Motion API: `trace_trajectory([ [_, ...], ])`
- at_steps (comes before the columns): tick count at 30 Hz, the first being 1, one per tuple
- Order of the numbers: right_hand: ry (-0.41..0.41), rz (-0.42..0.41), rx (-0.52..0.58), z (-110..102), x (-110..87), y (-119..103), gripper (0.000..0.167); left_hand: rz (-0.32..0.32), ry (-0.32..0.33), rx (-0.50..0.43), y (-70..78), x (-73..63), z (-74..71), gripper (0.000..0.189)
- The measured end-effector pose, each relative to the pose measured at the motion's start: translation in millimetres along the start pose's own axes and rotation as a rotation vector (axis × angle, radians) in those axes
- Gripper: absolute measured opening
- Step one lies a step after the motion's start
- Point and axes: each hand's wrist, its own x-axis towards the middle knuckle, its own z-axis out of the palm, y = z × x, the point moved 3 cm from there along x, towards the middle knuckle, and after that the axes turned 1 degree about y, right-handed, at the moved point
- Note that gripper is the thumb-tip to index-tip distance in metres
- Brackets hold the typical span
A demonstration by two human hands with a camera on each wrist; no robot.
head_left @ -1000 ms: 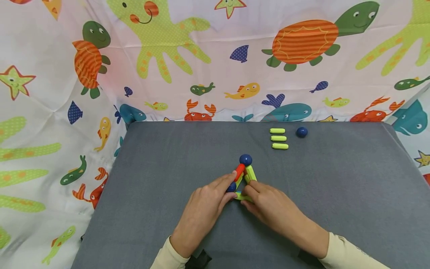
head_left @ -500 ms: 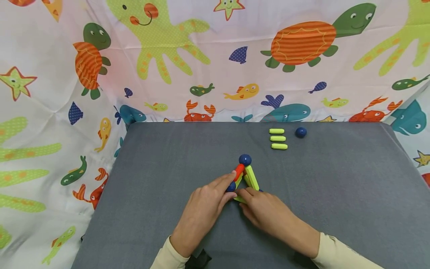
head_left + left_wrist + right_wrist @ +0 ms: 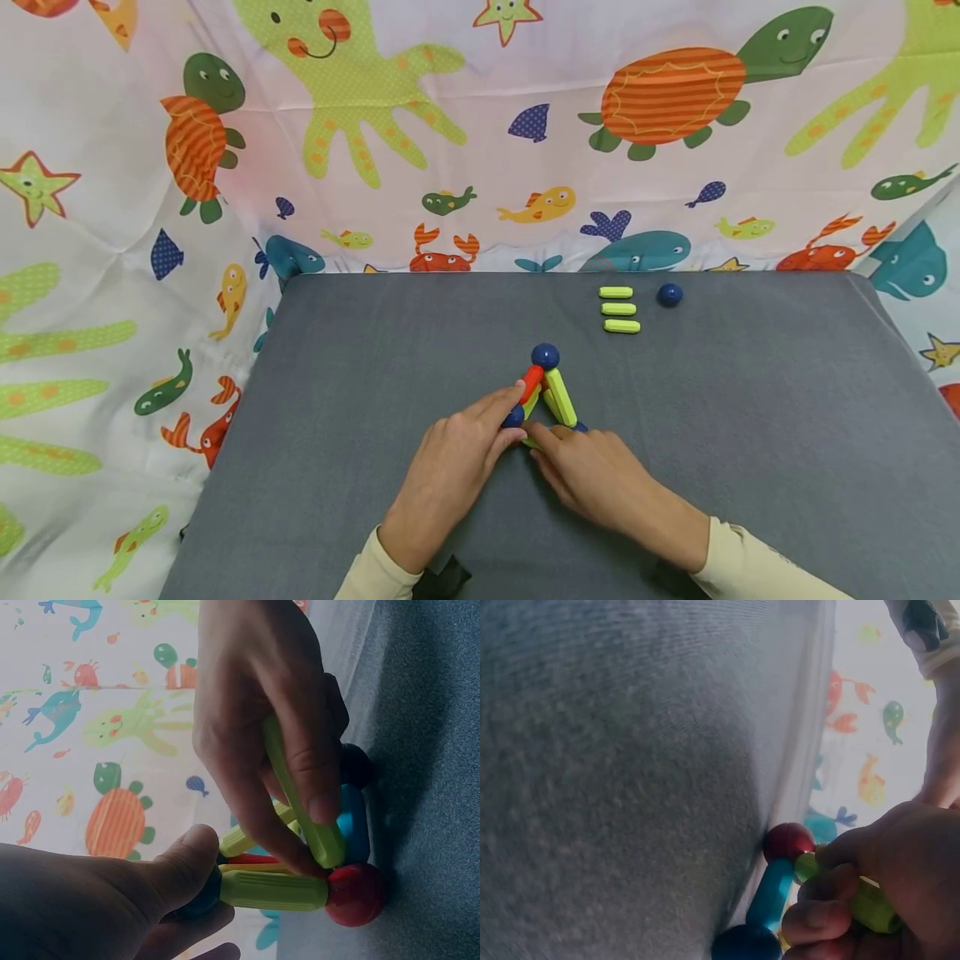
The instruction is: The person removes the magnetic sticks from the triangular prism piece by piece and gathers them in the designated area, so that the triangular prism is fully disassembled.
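Magnetic rods and balls form a small frame between the hands. In the head view its top is a blue ball point(image 3: 545, 357), with a red rod point(image 3: 532, 383) and a yellow-green rod point(image 3: 561, 400) sloping down from it. My left hand point(image 3: 453, 467) pinches the blue corner ball point(image 3: 513, 417) between thumb and fingers. My right hand point(image 3: 600, 475) grips a loose-looking yellow-green rod point(image 3: 300, 799), its tip right at a red ball point(image 3: 354, 895) low on the frame. A light-blue rod point(image 3: 770, 892) runs from that red ball to a dark blue ball point(image 3: 746, 943).
Toward the table's back edge lie three yellow-green rods, the nearest rod point(image 3: 622, 327) below the others, beside a blue ball point(image 3: 670, 295). The table point(image 3: 360, 358) has a grey cloth cover. A sea-animal curtain point(image 3: 450, 108) hangs behind and at the left.
My right hand has shifted left with its rod, closer to the left hand, uncovering the frame's right side and a blue ball there. My left hand stays on its corner.
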Motion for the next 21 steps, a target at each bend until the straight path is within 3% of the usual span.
trace_trajectory([
  [4, -0.015, 0.012, 0.023, -5, -1.6, 2, 0.029, 0.002, 0.0, 0.005, 0.2, -0.4, -0.1, 0.058],
  [10, -0.096, 0.102, 0.073, -20, -9.8, 14, 0.033, 0.002, 0.006, 0.006, 0.4, -1.2, 0.0, 0.06],
  [21, -0.1, 0.254, 0.042, -65, -28.8, 59, 0.04, -0.005, -0.001, 0.003, 0.2, -0.8, -0.1, 0.059],
])
